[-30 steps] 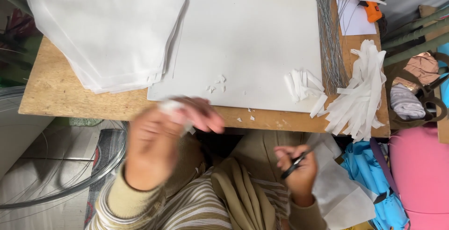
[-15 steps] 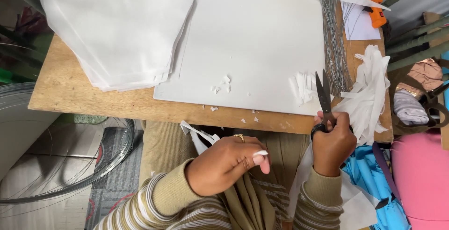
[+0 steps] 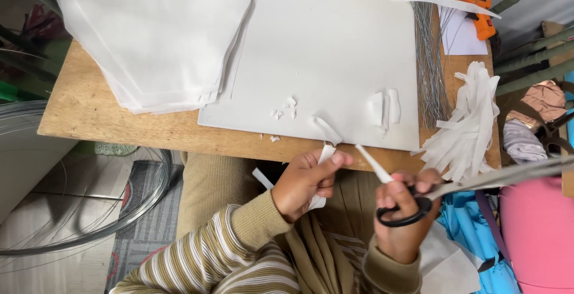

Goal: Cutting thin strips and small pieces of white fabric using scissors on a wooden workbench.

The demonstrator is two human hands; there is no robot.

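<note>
Pinching a white strip (image 3: 326, 153) between thumb and fingers, the left hand (image 3: 305, 181) hovers just off the desk's (image 3: 84, 111) near edge. Beside it, the right hand (image 3: 402, 213) grips black-handled scissors (image 3: 454, 189) together with another strip (image 3: 373, 163). Cut strips (image 3: 469, 126) pile at the near right corner, beside wires (image 3: 427, 61) and a white board (image 3: 323, 49).

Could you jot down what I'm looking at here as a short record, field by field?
Left hand: left hand pinches a white strip
Right hand: right hand grips black-handled scissors, blades pointing right
Table: wooden table carries a white board
On the board: small white scraps
Left of board: stack of white fabric
Right of board: bundle of wires, pile of cut strips, orange glue gun
</note>
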